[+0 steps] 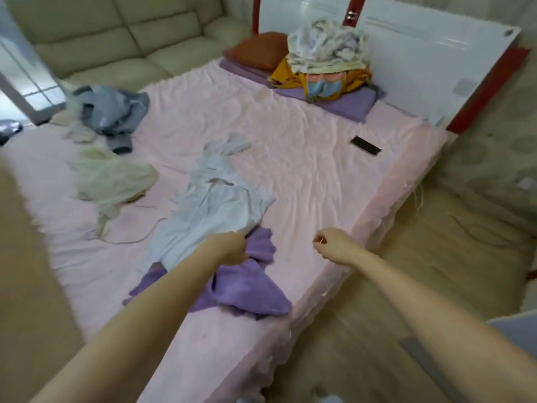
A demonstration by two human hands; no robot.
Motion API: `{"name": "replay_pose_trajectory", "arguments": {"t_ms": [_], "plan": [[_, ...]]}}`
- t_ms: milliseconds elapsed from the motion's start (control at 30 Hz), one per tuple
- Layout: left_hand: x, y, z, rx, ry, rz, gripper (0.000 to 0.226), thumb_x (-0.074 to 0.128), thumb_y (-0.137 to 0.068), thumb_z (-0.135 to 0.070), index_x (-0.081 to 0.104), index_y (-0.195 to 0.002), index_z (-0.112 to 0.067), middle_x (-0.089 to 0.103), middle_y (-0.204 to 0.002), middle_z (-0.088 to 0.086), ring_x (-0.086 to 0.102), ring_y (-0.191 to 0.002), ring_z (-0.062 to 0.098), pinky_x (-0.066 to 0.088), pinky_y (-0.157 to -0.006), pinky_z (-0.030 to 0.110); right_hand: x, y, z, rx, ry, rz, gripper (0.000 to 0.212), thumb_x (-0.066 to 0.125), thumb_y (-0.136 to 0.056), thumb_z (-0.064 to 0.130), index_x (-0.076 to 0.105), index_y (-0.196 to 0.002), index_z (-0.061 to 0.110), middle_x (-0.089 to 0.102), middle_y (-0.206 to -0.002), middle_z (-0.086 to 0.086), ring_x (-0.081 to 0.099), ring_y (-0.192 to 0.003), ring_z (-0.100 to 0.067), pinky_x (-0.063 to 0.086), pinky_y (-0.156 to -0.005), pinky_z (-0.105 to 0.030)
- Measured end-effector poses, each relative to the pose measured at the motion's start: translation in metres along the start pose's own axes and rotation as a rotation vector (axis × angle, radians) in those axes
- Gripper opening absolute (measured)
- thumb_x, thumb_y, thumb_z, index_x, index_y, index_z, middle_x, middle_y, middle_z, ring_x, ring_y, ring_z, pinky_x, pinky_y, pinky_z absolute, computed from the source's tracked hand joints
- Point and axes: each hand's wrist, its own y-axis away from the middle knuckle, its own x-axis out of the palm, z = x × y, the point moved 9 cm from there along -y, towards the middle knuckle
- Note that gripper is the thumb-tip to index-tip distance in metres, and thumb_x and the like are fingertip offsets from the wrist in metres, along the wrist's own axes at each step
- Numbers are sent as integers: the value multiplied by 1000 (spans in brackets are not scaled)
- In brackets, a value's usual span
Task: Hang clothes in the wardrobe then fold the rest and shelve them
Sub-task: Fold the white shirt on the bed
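A purple garment [250, 289] lies crumpled near the front edge of the pink bed [305, 158]. My left hand [232, 248] grips its upper edge, fingers curled into the cloth. A white garment [215, 205] lies spread just beyond it and partly over it. My right hand [334, 244] hovers above the sheet to the right, fingers curled, holding nothing I can make out. A pale cream garment [113, 181] and a grey-blue garment [113, 112] lie further left on the bed.
A pile of mixed clothes [322, 62] sits on a purple pillow [343, 103] by the white headboard [430, 53], next to a rust cushion [258, 50]. A black phone [366, 145] lies on the sheet. A beige sofa [122, 33] stands behind. Wooden floor [406, 257] runs along the right.
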Motion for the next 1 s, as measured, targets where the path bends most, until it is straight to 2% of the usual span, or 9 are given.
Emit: {"name": "replay_pose_trajectory", "arguments": {"t_ms": [200, 367, 433, 500, 600, 733, 800, 900, 1000], "plan": [[51, -2, 106, -250, 294, 66, 39, 45, -96, -38, 62, -122, -13, 59, -129, 6, 53, -118, 26, 40, -94, 32, 41, -85, 90, -204, 177, 172, 24, 46, -89, 14, 64, -97, 1, 67, -100, -15, 61, -93, -32, 48, -78, -36], [108, -17, 159, -518, 497, 157, 54, 42, -83, -58, 64, -113, -19, 63, -119, 4, 57, -111, 26, 44, -97, 38, 76, -158, 134, -371, 364, 281, 9, 47, -86, 11, 56, -83, 8, 66, -102, -20, 56, -85, -29, 36, -64, -30], [121, -27, 166, -584, 563, 143, 45, 47, -89, -51, 64, -112, -17, 64, -116, 6, 59, -108, 26, 47, -94, 38, 90, -189, 145, -417, 436, 315, 15, 49, -87, 13, 58, -96, 6, 64, -109, -18, 59, -95, -31, 37, -67, -29], [142, -50, 175, -643, 660, 106, 37, 47, -94, -41, 59, -117, -15, 62, -120, 5, 58, -110, 27, 46, -91, 37, 114, -224, 160, -482, 519, 341, 30, 50, -88, 16, 55, -117, 7, 60, -120, -14, 56, -108, -32, 41, -77, -32], [173, -86, 186, -731, 715, 4, 42, 48, -93, -39, 51, -128, -18, 52, -132, 5, 52, -117, 28, 46, -92, 40, 162, -259, 175, -575, 590, 374, 41, 53, -88, 17, 48, -128, 10, 54, -128, -11, 51, -116, -31, 43, -90, -35], [222, -131, 190, -785, 650, -58, 58, 48, -93, -34, 32, -146, -17, 32, -150, 8, 28, -139, 28, 31, -109, 39, 233, -272, 182, -681, 584, 459, 43, 52, -89, 19, 45, -131, 12, 49, -128, -11, 47, -117, -31, 41, -94, -36], [238, -137, 195, -844, 603, -127, 55, 42, -97, -33, 29, -148, -19, 34, -150, 8, 30, -137, 29, 28, -110, 39, 258, -268, 180, -716, 540, 491, 41, 53, -89, 19, 47, -128, 10, 49, -125, -11, 47, -116, -31, 41, -93, -36], [255, -132, 208, -955, 653, -255, 37, 41, -98, -31, 50, -134, -24, 56, -129, 5, 50, -116, 29, 38, -94, 36, 278, -259, 172, -768, 467, 534, 40, 56, -88, 18, 50, -126, 9, 51, -121, -11, 49, -113, -29, 41, -93, -35], [247, -110, 221, -1016, 1071, -582, 29, 45, -93, -29, 68, -110, -24, 66, -109, 5, 58, -102, 27, 46, -84, 37, 272, -249, 177, -819, 342, 524, 48, 60, -87, 18, 47, -132, 10, 49, -129, -9, 47, -118, -26, 38, -98, -31]]}}
